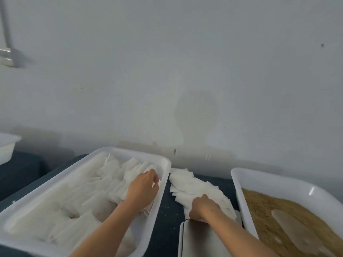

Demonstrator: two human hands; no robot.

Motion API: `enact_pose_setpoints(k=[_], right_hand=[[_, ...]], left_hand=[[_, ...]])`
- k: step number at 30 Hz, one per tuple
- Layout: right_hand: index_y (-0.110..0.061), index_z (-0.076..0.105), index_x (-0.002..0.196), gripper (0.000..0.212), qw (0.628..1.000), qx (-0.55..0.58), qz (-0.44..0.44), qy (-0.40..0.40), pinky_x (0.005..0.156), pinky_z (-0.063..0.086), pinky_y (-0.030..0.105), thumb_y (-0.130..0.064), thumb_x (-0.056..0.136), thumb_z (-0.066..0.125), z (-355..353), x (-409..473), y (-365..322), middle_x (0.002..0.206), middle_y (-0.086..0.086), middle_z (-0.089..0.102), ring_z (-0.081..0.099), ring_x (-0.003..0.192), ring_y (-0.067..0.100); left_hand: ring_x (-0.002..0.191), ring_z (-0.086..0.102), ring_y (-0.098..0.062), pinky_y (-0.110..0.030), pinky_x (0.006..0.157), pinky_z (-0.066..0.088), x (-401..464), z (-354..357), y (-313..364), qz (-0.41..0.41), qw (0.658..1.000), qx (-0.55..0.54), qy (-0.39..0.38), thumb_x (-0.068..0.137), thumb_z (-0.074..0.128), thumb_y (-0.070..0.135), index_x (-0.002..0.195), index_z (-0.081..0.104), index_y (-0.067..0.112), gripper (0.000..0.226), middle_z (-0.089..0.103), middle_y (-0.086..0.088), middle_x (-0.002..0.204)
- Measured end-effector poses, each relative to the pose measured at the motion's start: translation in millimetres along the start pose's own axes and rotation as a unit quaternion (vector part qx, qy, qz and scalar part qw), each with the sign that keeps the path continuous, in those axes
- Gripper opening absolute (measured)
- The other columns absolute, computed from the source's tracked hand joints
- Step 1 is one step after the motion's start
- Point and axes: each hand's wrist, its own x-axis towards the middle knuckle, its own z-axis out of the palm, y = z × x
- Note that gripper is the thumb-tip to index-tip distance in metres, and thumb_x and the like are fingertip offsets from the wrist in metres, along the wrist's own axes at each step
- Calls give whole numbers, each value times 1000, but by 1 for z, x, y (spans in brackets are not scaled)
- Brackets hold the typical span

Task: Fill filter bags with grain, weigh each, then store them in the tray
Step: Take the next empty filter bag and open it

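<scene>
Reaching into the tray (163,175) corner, left hand (143,188) pinches a filled bag (148,170); right hand's (203,207) grip hidden.

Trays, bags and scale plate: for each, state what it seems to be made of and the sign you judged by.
Left tray: probably glossy white plastic or enamel; smooth rolled rim, soft shine.
Grain tray: same look, with a bright highlight on its wall.
Bags: thin white filter paper or nonwoven; matte, slightly translucent, flat.
Scale plate: likely brushed metal; grey, dull sheen.
</scene>
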Motion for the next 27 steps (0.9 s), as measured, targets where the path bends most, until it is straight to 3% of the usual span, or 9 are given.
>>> enact_pose_setpoints(k=[4,8,10,14,18,20,22,24,27], right_hand=[[-11,47,127,39,998,35,12,46,93,41,33,-13,88,49,-5,3,4,133,9,41,44,118,27],[-14,53,112,25,990,107,15,87,76,38,26,-13,87,50,-16,1,18,121,4,53,53,108,21],[-16,51,94,7,982,152,-4,112,71,39,25,-15,87,54,-24,0,29,105,6,57,56,97,22],[-15,33,58,41,951,247,-41,184,52,28,26,-22,91,56,-43,-3,56,61,0,37,37,54,15],[-14,32,52,47,910,314,-46,267,55,28,28,-26,94,49,-55,-10,78,54,3,36,40,57,22],[-10,43,57,40,880,377,-34,286,57,35,29,-25,94,50,-59,-15,89,60,10,46,47,59,23],[-3,56,70,31,836,473,-23,278,67,49,38,-22,94,51,-67,-21,102,72,18,55,57,69,30],[-3,62,88,18,764,598,-13,240,75,53,42,-17,94,52,-73,-29,121,82,14,63,63,79,31],[-9,60,97,8,669,718,1,192,68,53,37,-12,93,54,-75,-43,157,85,9,62,62,80,27]], left_hand=[[90,54,-9,-20,75,43,-1,-1,-3,-19,1000,1,-18,93,47,22,97,49,23,5,60,9,98],[90,52,-9,-19,74,40,-3,-1,0,-14,1000,2,-24,94,46,22,96,47,24,3,59,9,99],[88,50,-7,-18,72,37,-3,-2,2,-9,1000,-2,-13,94,46,21,99,50,22,7,60,10,99],[89,52,-6,-18,71,37,-4,-6,13,14,1000,-11,18,93,47,19,97,51,24,7,57,14,94],[92,53,-7,-20,72,40,-5,-10,38,60,997,-21,42,92,48,17,95,52,23,8,57,14,92],[93,52,-8,-21,74,40,-4,-8,55,60,997,-41,17,92,48,17,94,51,24,8,58,13,93],[90,52,-7,-20,73,38,-3,-3,77,46,995,-82,-21,91,49,17,91,49,27,9,57,14,92],[88,53,-6,-19,72,38,-1,7,103,53,990,-122,-51,91,50,18,88,49,28,11,55,17,89],[91,57,-11,-21,74,43,2,27,148,65,972,-200,-100,91,51,14,87,53,25,11,58,11,91]])
